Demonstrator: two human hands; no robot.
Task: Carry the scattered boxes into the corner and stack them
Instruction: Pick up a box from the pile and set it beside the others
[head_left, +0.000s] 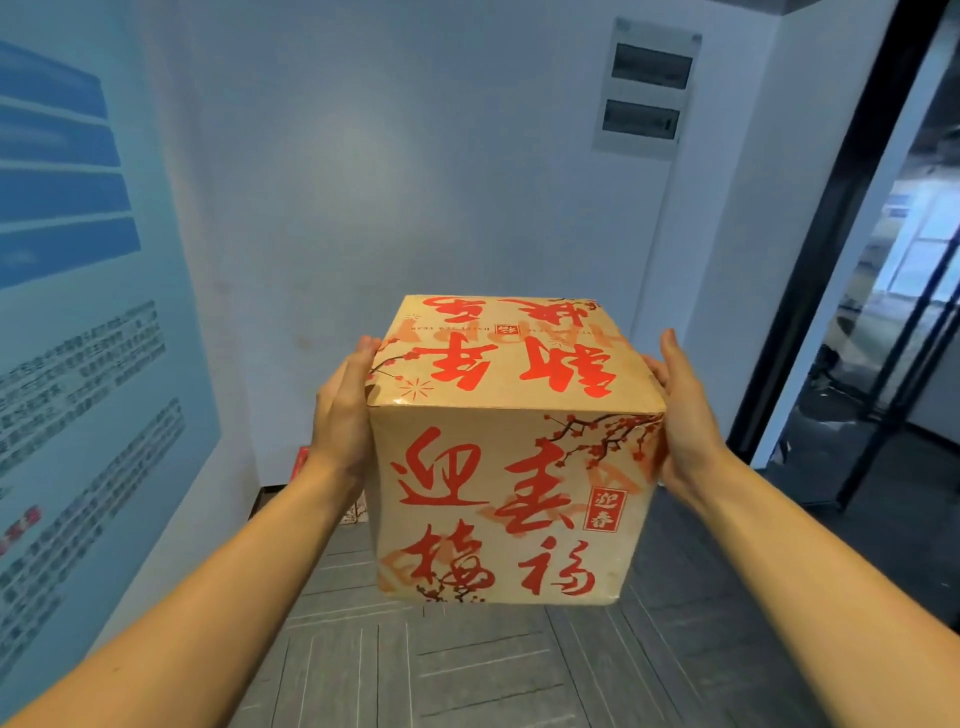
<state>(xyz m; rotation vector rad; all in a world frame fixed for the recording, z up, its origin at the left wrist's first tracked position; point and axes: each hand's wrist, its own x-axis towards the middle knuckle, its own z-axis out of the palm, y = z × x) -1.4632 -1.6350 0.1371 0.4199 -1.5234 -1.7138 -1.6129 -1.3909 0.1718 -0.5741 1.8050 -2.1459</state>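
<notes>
Both hands, left (340, 415) and right (685, 410), are pressed flat on opposite sides of the box (511, 452). I'd squeeze evenly, keep it level, and set it square on the other box (332, 483) in the corner.

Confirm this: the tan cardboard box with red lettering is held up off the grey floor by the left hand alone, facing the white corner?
Not quite. In the head view both hands hold the tan cardboard box with red lettering: left hand and right hand press its opposite sides. The rest stands.
</notes>
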